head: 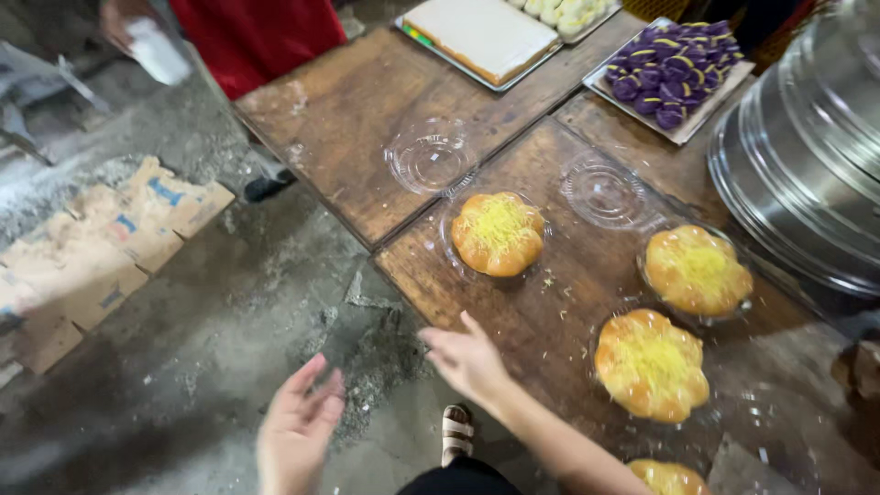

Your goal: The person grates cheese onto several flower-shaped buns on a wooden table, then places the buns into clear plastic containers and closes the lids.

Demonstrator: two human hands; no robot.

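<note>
My left hand (298, 426) hovers open over the concrete floor, off the table's near edge, holding nothing. My right hand (469, 357) is open with fingers spread, just above the wooden table's (348, 110) near edge. The closest thing to it is a round golden bread topped with yellow grated cheese (498, 233) in a clear plastic container. Two more such breads (697, 269) (652, 364) sit to the right, and part of another bread (667, 478) shows at the bottom edge. Two empty clear plastic lids (431, 154) (605, 189) lie farther back.
At the back stand a tray with a pale flat cake (481, 35) and a tray of purple pastries (669, 73). Stacked round metal pans (807, 156) fill the right side. Flattened cardboard (101, 247) lies on the floor. Another person in red (252, 37) stands at top left.
</note>
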